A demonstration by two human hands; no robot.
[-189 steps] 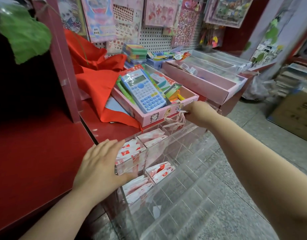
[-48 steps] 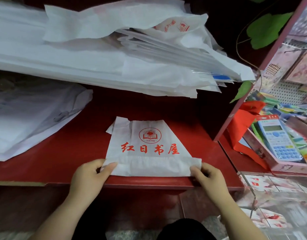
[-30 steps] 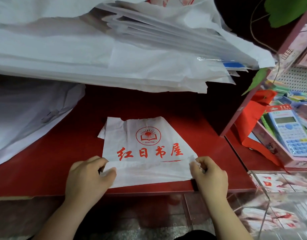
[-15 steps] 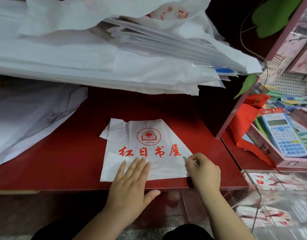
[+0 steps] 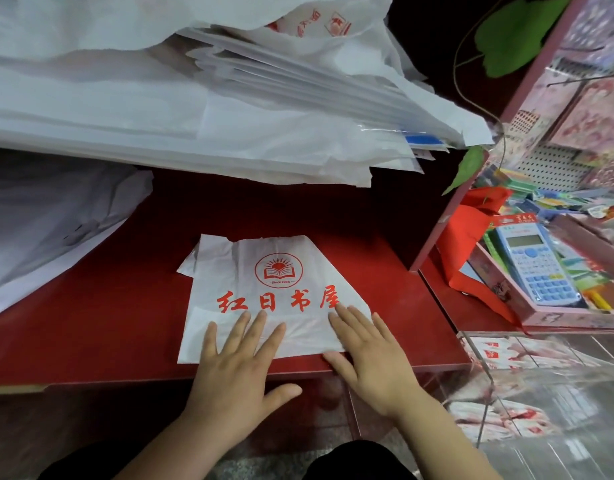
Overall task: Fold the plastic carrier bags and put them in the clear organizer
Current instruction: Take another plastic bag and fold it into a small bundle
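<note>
Right hand point(image 5: 371, 362) has released its pinch on the bag point(image 5: 264, 271). Both it and the left hand point(image 5: 236, 368) now press flat, fingers spread, on the bottom fold. Bag lies on the surface point(image 5: 91, 323), left of the organizer point(image 5: 541, 393). First fold judged set; more folds remain.

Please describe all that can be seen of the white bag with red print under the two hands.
The white bag is thin, wrinkled plastic with a round red logo of a sun over an open book and four red characters. It lies flat on the red counter, near the front edge. It narrows toward the far end, and its near edge is folded up into a band. The left hand and the right hand press flat on that band.
</note>
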